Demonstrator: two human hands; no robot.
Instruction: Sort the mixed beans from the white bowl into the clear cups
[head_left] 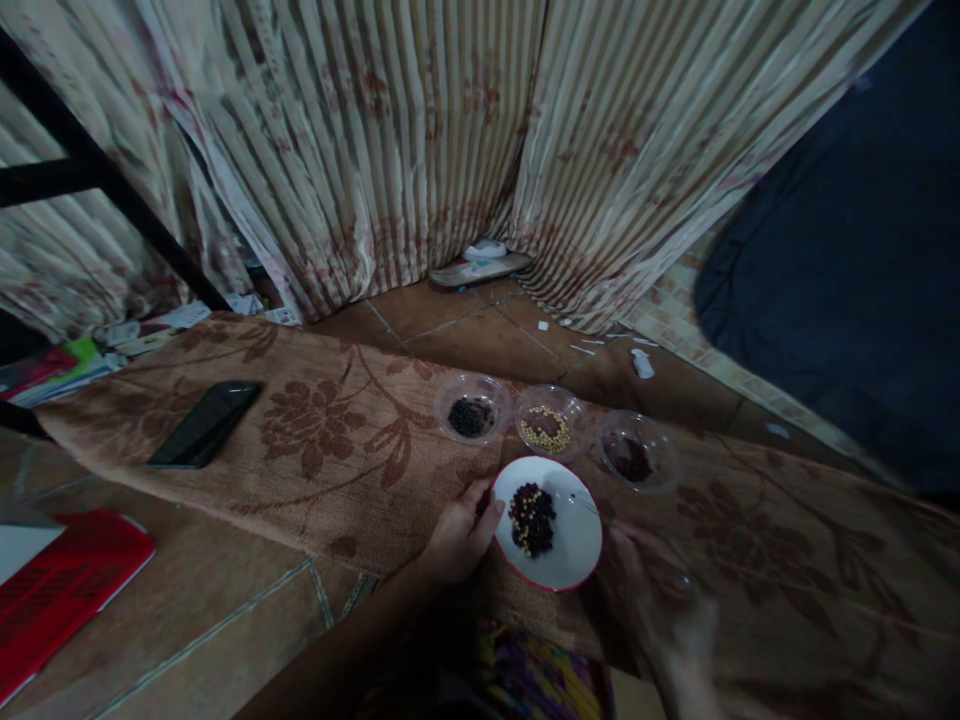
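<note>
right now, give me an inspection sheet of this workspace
surface: brown floral cloth spread over a tiled floor
job's things: white red-rimmed plate with mixed dark and pale beans; three clear cups behind it hold black beans, pale beans, dark red beans
clutter: black phone on cloth; red flat item, papers on floor
grips: left hand touches plate rim; right hand blurred beside plate, grip unclear
cables: nothing seen
surroundings: striped curtains, dark fabric at right

Black phone point(204, 424) on floral cloth point(337, 450), red folder point(64, 585), striped curtains point(390, 140).
</note>
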